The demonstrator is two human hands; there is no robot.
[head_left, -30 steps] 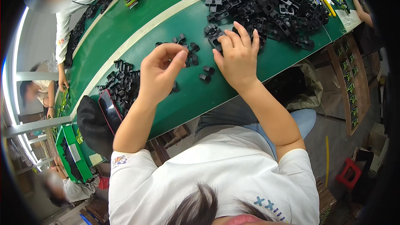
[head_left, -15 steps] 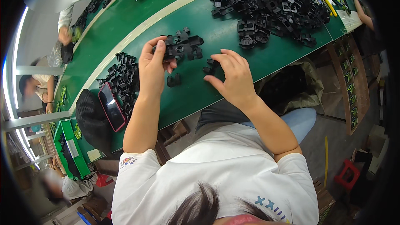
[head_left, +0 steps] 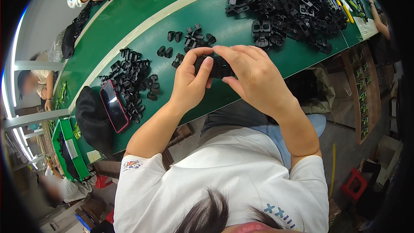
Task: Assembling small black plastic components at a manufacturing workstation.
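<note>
Blk part [head_left: 220,67], long axis ~L-R

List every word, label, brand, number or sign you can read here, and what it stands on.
White shirt: blue and purple crosses and bars, described rather than copied.
Left sleeve: colourful print, too small to read.
Green bin: white label, nothing readable.
Sheet of paper, far right: any writing too small to read.
Held black piece: no text visible.
</note>
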